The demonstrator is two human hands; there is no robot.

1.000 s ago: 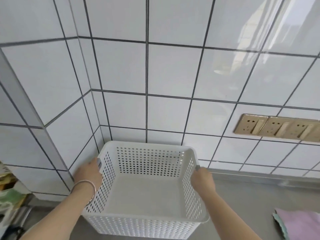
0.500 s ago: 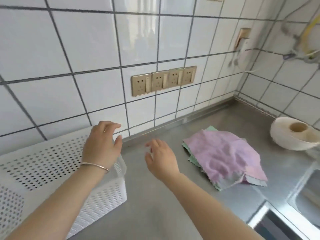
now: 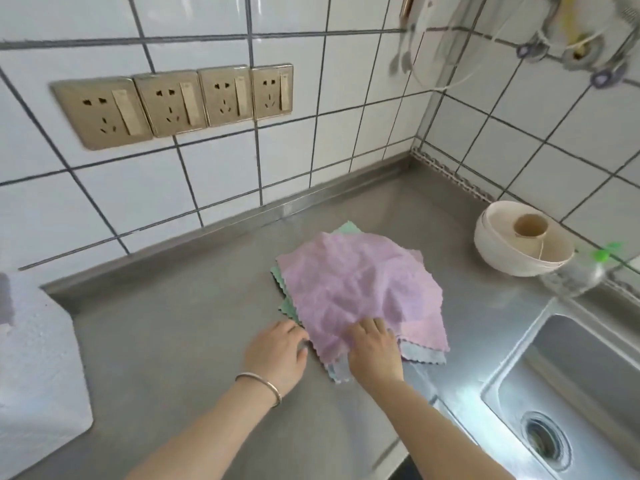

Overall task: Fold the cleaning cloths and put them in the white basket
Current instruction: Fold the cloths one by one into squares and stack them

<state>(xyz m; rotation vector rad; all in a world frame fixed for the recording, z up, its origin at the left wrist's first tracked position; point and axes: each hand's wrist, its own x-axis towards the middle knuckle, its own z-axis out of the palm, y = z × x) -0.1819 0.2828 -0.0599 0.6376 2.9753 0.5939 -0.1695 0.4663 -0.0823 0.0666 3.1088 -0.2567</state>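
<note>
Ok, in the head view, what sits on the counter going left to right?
White basket at the left edge → left hand → pile of cleaning cloths, pink on top, with the right hand on its near edge → white bowl → sink.

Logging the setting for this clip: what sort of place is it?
Most likely a home kitchen: a steel counter with a built-in sink, a white tiled wall and a row of sockets.
</note>
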